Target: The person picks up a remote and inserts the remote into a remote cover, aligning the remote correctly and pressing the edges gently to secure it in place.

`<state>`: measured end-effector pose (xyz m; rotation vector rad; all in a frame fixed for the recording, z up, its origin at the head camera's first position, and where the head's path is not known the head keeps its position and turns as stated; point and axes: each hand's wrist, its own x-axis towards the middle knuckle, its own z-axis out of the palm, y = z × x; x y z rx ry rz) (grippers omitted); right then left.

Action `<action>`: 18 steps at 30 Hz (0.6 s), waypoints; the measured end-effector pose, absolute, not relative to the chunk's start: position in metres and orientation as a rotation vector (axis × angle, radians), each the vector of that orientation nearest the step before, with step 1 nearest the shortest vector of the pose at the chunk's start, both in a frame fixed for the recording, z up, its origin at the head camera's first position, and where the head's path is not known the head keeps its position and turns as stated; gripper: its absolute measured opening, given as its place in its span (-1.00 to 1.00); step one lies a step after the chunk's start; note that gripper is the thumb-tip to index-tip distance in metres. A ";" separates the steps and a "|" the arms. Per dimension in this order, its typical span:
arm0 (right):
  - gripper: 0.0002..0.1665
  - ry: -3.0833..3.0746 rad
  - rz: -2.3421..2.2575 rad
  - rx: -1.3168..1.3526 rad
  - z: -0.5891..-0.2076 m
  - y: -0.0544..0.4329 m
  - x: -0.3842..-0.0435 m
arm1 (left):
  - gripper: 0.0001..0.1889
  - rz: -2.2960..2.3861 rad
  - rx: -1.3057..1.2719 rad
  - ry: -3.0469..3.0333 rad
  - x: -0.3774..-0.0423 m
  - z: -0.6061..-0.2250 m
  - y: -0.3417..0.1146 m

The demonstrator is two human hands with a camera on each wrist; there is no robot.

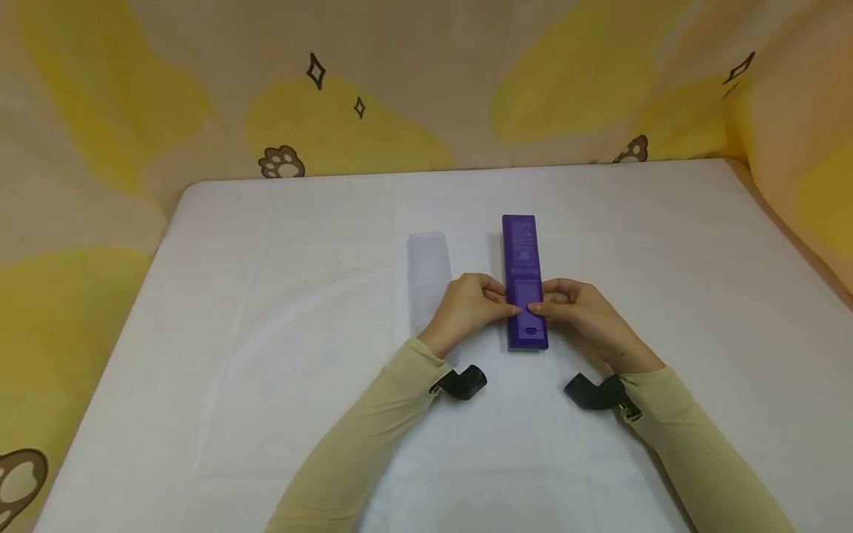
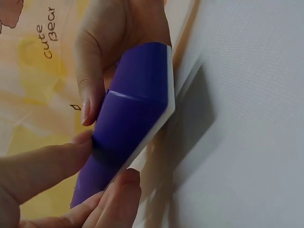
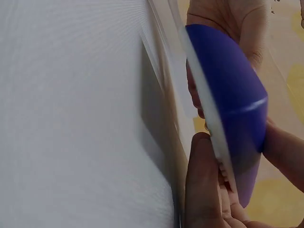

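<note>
Over a white bench [image 1: 266, 333], the left hand [image 1: 469, 307] and right hand [image 1: 586, 322] hold a purple remote [image 1: 521, 252], back up, between pinching fingers [image 1: 492, 284], thumbs [image 1: 508, 312] on its back. We judge the step in hand as handling the seated cover [image 1: 529, 285] beneath the thumbs; the next move, we think, calls for a firm hold and careful pressure near the latch [image 1: 531, 331], just wristward of the thumb tips. Below the fingers, the near end sits raised off the bench; we cannot tell about the far end. Left of the left fingers lies a clear strip [image 1: 428, 270], partly hidden. Beyond the fingertips, past the bench, we see paw-printed yellow-and-tan fabric [image 1: 400, 44].
</note>
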<state>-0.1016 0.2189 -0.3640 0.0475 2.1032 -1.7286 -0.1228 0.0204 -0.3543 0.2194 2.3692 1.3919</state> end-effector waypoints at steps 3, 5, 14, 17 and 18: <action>-0.45 2.062 -1.789 0.032 -0.365 0.218 -0.101 | -0.65 1.391 0.227 2.374 -0.121 -0.353 0.021; -0.44 2.009 -1.830 0.016 -0.366 0.217 -0.100 | -0.65 1.379 0.240 2.377 -0.121 -0.352 0.021; -0.33 1.872 -1.906 -0.037 -0.368 0.213 -0.098 | -0.70 1.236 0.381 2.433 -0.114 -0.347 0.024; -0.34 1.861 -1.918 -0.029 -0.367 0.212 -0.097 | -0.72 1.242 0.399 2.442 -0.113 -0.346 0.023; -0.33 1.860 -1.920 -0.022 -0.367 0.212 -0.097 | -0.72 1.243 0.407 2.443 -0.113 -0.345 0.023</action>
